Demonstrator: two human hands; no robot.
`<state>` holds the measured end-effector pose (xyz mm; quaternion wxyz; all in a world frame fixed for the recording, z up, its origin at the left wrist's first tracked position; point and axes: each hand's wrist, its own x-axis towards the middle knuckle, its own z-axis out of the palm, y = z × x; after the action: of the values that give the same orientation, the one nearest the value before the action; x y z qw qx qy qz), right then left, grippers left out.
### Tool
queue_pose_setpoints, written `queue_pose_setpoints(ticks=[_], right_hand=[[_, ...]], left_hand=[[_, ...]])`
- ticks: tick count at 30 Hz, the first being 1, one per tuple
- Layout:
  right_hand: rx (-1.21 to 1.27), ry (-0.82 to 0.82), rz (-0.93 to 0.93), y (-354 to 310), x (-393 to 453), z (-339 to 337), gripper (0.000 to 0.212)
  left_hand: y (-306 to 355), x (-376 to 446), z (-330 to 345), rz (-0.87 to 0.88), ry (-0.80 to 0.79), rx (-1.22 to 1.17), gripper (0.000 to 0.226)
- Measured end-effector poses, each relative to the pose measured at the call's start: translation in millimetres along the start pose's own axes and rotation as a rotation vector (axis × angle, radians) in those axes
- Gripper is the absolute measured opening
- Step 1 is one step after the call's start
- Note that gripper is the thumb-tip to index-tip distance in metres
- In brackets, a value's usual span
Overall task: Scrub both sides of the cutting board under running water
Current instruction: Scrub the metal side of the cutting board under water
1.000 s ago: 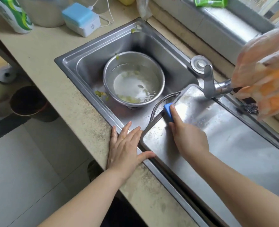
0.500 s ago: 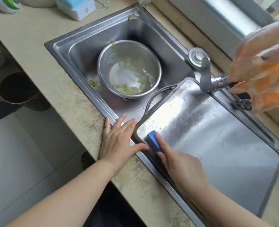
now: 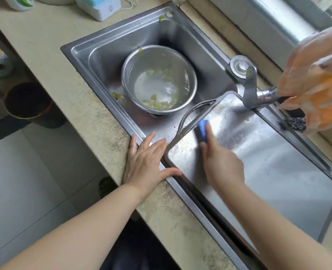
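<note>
Both bare forearms reached forward from the bottom edge. The left hand lay flat, palm down, its fingers straight and slightly spread, thumb angled out to the right. The right hand was extended further right, fingers curled around a small blue scrubber, slightly blurred.

A: Sink contents?
B: Steel bowl holding water and green scraps; more scraps just beside it.
A: Worktop?
B: White-and-blue box at far edge. Dark bin on the floor below.
</note>
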<state>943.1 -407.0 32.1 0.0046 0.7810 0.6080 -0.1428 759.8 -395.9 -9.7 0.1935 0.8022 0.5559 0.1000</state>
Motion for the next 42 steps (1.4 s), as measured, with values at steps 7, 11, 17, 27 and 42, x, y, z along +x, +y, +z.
queue_pose_setpoints(ticks=[7,11,17,27,42], right_hand=[[-0.073,-0.039,0.014,34,-10,-3,0.051],[0.048,-0.102,-0.101,-13,-48,10,0.053],[-0.009,-0.032,0.089,38,6,-9,0.049],[0.04,-0.014,0.108,27,8,-3,0.048],[0.174,-0.204,-0.124,30,-14,-21,0.061]], left_hand=[[0,-1,0,0.015,0.016,0.023,0.097],[0,-1,0,0.005,0.005,0.016,0.087],[1,-1,0,0.017,0.03,0.01,0.096],[2,0,-2,0.026,0.035,0.001,0.095],[1,-1,-3,0.017,0.015,0.001,0.098]])
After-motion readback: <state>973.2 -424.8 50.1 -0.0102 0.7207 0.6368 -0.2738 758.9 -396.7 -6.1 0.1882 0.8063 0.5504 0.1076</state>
